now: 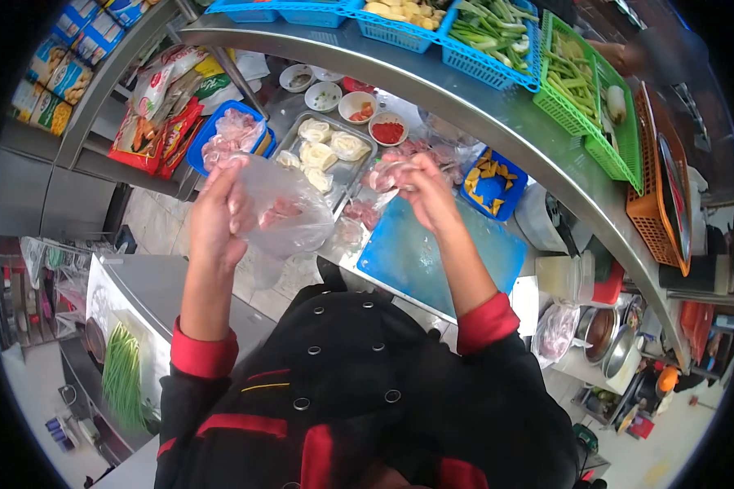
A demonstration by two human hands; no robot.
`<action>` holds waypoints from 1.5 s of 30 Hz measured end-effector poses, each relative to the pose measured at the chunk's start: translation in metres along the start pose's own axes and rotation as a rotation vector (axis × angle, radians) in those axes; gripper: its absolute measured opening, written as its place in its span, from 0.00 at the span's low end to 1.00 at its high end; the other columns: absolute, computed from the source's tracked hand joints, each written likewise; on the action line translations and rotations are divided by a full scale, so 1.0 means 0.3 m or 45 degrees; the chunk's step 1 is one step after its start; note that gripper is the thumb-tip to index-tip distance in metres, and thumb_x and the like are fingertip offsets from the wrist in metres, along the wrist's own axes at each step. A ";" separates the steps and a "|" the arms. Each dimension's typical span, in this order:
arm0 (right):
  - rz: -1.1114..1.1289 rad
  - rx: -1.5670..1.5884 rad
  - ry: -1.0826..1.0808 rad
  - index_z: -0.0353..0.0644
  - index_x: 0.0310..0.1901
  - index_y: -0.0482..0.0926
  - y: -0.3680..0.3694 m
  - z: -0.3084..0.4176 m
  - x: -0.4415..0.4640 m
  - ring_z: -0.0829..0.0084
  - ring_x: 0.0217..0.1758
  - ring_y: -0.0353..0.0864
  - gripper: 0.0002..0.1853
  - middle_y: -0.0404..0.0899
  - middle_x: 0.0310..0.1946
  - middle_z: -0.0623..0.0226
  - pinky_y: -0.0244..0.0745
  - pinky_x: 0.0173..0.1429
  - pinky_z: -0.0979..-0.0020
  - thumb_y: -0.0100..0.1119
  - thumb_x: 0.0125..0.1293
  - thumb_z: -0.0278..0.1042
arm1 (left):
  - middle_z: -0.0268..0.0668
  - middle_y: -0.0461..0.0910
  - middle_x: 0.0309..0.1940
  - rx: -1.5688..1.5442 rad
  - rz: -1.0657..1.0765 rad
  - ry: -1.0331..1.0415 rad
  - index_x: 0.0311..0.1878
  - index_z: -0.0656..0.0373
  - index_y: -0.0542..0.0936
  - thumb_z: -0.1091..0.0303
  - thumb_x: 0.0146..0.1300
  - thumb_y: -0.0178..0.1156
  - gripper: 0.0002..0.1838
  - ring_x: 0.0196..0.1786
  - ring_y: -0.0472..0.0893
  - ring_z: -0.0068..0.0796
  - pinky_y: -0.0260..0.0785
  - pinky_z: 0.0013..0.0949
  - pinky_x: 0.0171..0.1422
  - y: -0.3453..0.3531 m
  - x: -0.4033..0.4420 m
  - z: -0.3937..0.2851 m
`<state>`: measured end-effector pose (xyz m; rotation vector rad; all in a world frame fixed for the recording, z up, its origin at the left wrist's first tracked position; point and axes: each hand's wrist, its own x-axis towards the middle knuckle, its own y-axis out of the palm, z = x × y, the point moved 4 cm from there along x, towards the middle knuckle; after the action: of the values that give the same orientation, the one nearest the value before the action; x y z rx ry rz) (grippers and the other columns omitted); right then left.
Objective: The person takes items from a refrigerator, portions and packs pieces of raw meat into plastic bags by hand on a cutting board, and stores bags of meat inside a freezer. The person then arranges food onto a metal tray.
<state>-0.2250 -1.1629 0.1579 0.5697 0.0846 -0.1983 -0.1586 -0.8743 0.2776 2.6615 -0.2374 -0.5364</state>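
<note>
My left hand (220, 212) is raised on the left, its fingers closed on the gathered edge of a clear plastic bag (300, 191). A few pink pieces of raw meat (281, 212) show through the bag. To the right, my right hand (434, 200) pinches more raw meat (390, 175) between thumb and fingers, apart from the bag. Below that hand lies a blue cutting board (440, 257), wet on top. Behind it is a pile of raw meat (428, 155), partly covered by my hand. Small meat portions (359, 216) lie left of the board.
A metal tray of pale noodle-like bundles (318, 155) stands ahead, beside a blue tub of meat (232, 134). Small bowls (387, 129) sit behind. A blue tub of yellow pieces (493, 183) is at right. Overhead, a steel shelf (432, 77) carries vegetable baskets.
</note>
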 end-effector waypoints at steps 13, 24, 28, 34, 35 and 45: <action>-0.147 -1.422 -0.455 0.44 0.51 0.82 0.106 0.007 0.067 0.70 0.42 0.84 0.20 0.84 0.42 0.64 0.78 0.47 0.70 0.71 0.60 0.42 | 0.21 0.59 0.14 -0.021 0.014 0.004 0.50 0.53 0.77 0.62 0.77 0.52 0.08 0.10 0.56 0.11 0.44 0.21 0.12 0.001 -0.016 -0.025; -0.215 -0.413 0.374 0.44 0.45 0.78 -0.207 -0.279 -0.002 0.62 0.57 0.82 0.11 0.81 0.52 0.55 0.82 0.43 0.64 0.64 0.61 0.29 | 0.22 0.59 0.14 0.037 0.071 -0.007 0.51 0.54 0.76 0.63 0.78 0.49 0.09 0.10 0.54 0.13 0.44 0.22 0.12 0.078 -0.060 -0.012; -0.253 0.009 -0.090 0.44 0.32 0.67 -0.101 0.095 -0.156 0.66 0.49 0.85 0.10 0.82 0.49 0.55 0.81 0.36 0.69 0.51 0.60 0.15 | 0.22 0.62 0.14 -0.003 0.195 -0.076 0.49 0.53 0.78 0.63 0.76 0.53 0.08 0.10 0.55 0.13 0.44 0.22 0.14 0.114 -0.050 0.034; -0.056 -0.307 -0.518 0.44 0.32 0.66 0.195 0.388 -0.297 0.66 0.45 0.84 0.10 0.83 0.46 0.54 0.79 0.40 0.73 0.53 0.59 0.16 | 0.21 0.61 0.13 0.099 0.232 -0.219 0.47 0.51 0.76 0.62 0.77 0.52 0.06 0.09 0.55 0.13 0.44 0.23 0.14 0.262 -0.020 0.178; -0.069 -0.413 -0.515 0.42 0.34 0.67 0.217 0.360 -0.292 0.67 0.42 0.84 0.07 0.82 0.44 0.56 0.79 0.39 0.71 0.54 0.60 0.19 | 0.22 0.62 0.13 0.145 0.219 -0.204 0.46 0.51 0.76 0.62 0.76 0.52 0.06 0.09 0.56 0.14 0.45 0.23 0.13 0.284 -0.016 0.226; 0.075 -1.520 -0.622 0.35 0.47 0.81 -0.031 0.076 -0.328 0.56 0.42 0.82 0.13 0.83 0.41 0.55 0.77 0.49 0.64 0.61 0.60 0.27 | 0.23 0.63 0.14 0.284 0.106 -0.216 0.46 0.52 0.78 0.62 0.75 0.53 0.07 0.12 0.59 0.15 0.48 0.25 0.15 0.247 -0.004 0.554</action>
<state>-0.3226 -1.1668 0.1853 -0.6712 -0.2808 -0.1891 -0.2328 -1.0009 0.1698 2.8053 -0.4811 -0.7496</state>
